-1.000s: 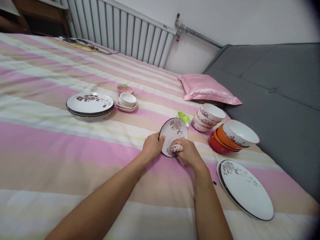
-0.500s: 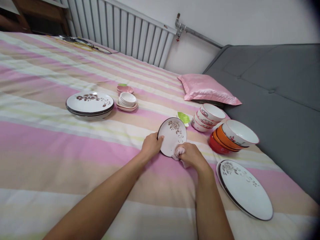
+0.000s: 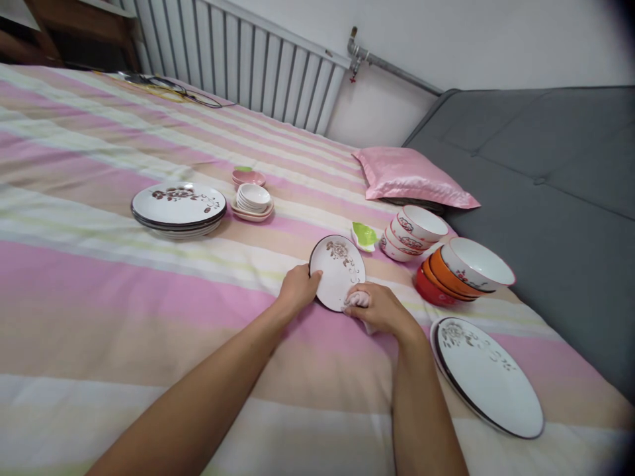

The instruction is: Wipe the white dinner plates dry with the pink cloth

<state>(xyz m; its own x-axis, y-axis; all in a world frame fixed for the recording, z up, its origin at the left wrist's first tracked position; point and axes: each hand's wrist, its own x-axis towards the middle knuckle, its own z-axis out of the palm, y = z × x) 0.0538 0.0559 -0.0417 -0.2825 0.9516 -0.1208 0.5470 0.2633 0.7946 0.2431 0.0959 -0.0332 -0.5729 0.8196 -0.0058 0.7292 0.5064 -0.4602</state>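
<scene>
A small white plate (image 3: pixel 333 281) with a dark rim and a brown flower print is tilted up towards me above the bed. My left hand (image 3: pixel 299 288) grips its left edge, thumb on the face and the other fingers hidden behind. At the lower right rim, my right hand (image 3: pixel 380 307) is closed on a pale pink cloth (image 3: pixel 358 299) that touches the plate. Just beyond the plate lies a green and white leaf-shaped dish (image 3: pixel 364 236).
Plates (image 3: pixel 178 203) are stacked at left beside small dishes (image 3: pixel 254 197). On the right stand patterned bowls (image 3: pixel 414 231), larger orange and red bowls (image 3: pixel 459 274) and oval platters (image 3: pixel 491 377). A pink pillow (image 3: pixel 411 175) leans near the grey headboard (image 3: pixel 540 152); cables (image 3: pixel 173 89) lie far left.
The plate and my left hand have shifted slightly left. My right hand has turned a little with the cloth along the lower right rim, and more of the leaf-shaped dish shows.
</scene>
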